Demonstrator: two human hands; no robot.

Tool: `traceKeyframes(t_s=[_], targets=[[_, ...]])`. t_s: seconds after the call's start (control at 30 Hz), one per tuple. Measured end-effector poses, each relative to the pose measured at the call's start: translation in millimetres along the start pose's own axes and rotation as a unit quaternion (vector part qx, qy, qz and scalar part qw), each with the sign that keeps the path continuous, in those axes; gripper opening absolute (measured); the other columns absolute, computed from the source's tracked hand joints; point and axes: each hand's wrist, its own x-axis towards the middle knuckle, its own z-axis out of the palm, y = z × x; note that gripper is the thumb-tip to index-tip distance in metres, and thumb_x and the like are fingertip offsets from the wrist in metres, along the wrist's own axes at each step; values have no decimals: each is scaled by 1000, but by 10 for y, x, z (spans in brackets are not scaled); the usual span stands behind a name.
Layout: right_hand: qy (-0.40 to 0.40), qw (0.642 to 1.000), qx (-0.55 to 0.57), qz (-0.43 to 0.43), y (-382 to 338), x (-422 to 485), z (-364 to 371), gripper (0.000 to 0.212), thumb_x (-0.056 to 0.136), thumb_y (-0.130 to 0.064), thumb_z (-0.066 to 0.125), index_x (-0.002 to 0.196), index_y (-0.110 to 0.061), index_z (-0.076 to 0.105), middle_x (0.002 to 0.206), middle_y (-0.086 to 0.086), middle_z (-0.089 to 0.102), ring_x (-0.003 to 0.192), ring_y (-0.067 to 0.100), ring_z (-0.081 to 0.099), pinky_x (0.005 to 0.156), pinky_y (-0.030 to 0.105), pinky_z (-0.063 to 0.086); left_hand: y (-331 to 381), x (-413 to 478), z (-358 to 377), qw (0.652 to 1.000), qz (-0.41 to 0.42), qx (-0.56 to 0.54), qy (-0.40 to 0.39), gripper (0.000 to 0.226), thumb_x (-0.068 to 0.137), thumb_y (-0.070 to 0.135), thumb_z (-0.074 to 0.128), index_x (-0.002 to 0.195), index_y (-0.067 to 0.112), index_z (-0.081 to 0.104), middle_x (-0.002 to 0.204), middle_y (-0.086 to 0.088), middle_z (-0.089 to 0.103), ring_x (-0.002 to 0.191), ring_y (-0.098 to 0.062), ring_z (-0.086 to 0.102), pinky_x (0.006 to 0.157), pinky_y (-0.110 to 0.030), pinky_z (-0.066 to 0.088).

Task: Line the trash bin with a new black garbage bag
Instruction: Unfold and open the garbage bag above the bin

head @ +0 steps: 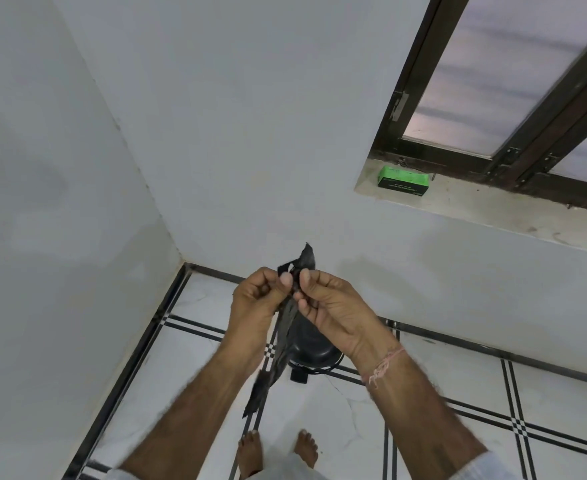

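I have my left hand [255, 299] and right hand [330, 306] pinching the top of the folded, thin black plastic garbage bag [285, 327]. At six o'clock below sits what looks like the round black bin [311, 344]. Tugging the stuck layers too hard could tear the film.

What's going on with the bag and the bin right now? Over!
Both hands, left and right, pinching the folded black bag at its top. Bag unopened. Bin below on the floor, lid closed.
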Motion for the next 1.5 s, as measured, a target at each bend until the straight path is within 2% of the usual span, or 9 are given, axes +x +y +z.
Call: traceKeyframes(t_s=[0.33,0.6,0.7,0.8,0.93,1.1,1.27,1.37,1.5], targets=[[81,989,-94,-78,-88,-41,-294,20,94,-27,70,92,-8,71,74,5,76,63,17,70,62,28,61,2,60,-230,992,-83,-53,75,30,100,37,55,93,12,71,91,-5,74,83,-15,67,81,-33,52],[240,967,-6,-82,-116,156,-422,28,110,-21,50,89,-11,65,84,9,65,78,22,60,83,39,57,-25,-43,-384,990,-52,124,-52,47,104,39,46,101,-2,70,102,-31,71,90,-32,68,87,-42,53],[174,973,-55,-138,-188,67,-426,31,109,-26,51,85,-13,67,76,6,62,68,18,59,65,29,55,55,-95,-493,966,-20,248,-64,29,101,43,50,92,28,72,95,-2,75,88,-13,65,86,-35,48],[101,968,-156,-166,-264,14,-401,34,108,-30,52,81,-15,68,69,3,61,62,16,57,58,25,50,194,-109,-382,960,5,275,-61,42,96,67,44,121,40,63,125,19,67,117,7,59,95,-18,44],[24,960,-211,-180,-334,45,-328,37,108,-31,51,77,-19,67,54,-4,54,46,9,48,45,20,41,306,-10,42,949,-80,234,-195,40,96,57,56,119,28,69,113,4,77,101,-8,73,81,-18,56],[-3,963,-205,-176,-412,89,-331,37,107,-30,54,76,-21,71,64,0,67,56,12,61,54,22,51,224,17,124,966,-125,129,-188,23,94,30,69,91,8,75,84,-13,75,70,-19,71,65,-27,57],[220,873,-319,-297,-234,-18,-354,16,96,-36,71,88,-25,63,83,-15,66,74,-3,58,71,23,49,97,-42,237,990,-142,-4,-18,40,80,29,78,103,-3,72,97,-21,75,78,-28,74,69,-33,61],[78,955,-224,-179,48,-230,-211,29,89,-43,78,91,-15,70,76,-9,66,69,5,61,57,23,50,71,-72,277,981,-174,-84,8,39,86,31,73,108,-2,73,90,-19,77,73,-27,76,62,-33,62],[89,979,-127,-134,134,-259,-126,21,90,-19,79,88,-1,69,81,12,70,73,19,69,61,27,59,21,-104,212,977,-191,-95,-8,45,87,36,71,109,-3,73,96,-21,77,78,-27,77,65,-34,62]])
